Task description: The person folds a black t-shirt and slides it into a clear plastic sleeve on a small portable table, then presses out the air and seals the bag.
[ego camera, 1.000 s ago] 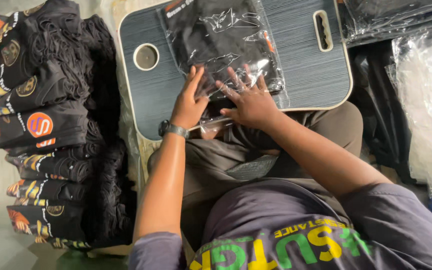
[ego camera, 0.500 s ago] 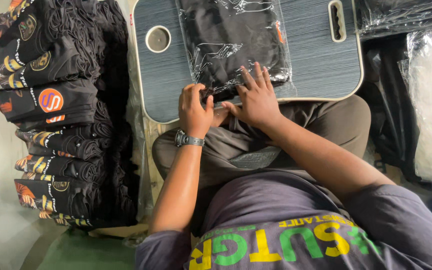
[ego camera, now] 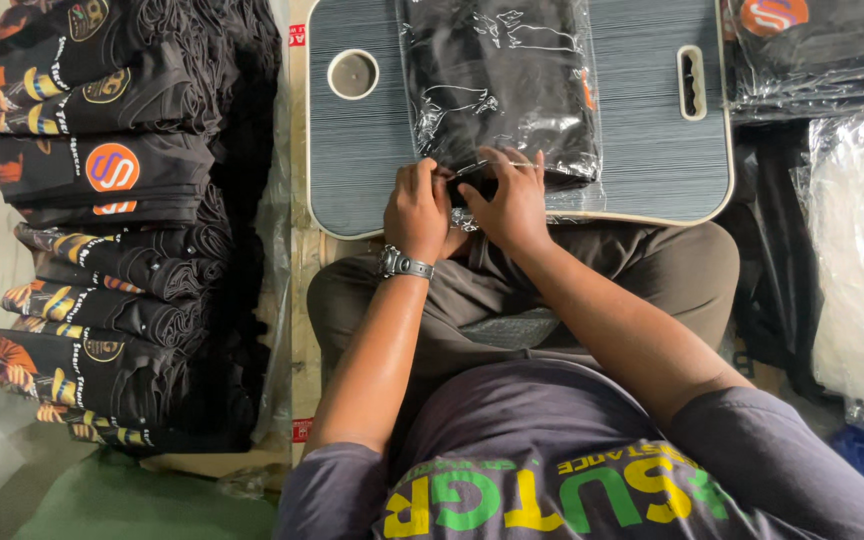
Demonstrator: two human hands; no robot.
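Note:
A folded black garment in a clear plastic bag [ego camera: 502, 85] lies on a grey lap table [ego camera: 652, 150] across my knees. My left hand [ego camera: 415, 207], with a metal watch at the wrist, pinches the bag's near open edge. Right beside it, my right hand [ego camera: 510, 200] grips the same edge, fingers spread over the plastic flap. Both hands meet at the table's near rim. The table has a round cup recess [ego camera: 353, 73] at the far left and a slot handle [ego camera: 691, 82] at the right.
A pile of folded black printed garments [ego camera: 112, 230] lies on the floor to my left. Bagged black garments [ego camera: 812, 50] are stacked at the far right, with a heap of clear plastic bags [ego camera: 862, 260] below them. A green floor patch [ego camera: 102, 500] shows at bottom left.
Both hands have drawn back from flat on the bag to its near edge and closed on the flap. The view has shifted, so the table sits higher in frame.

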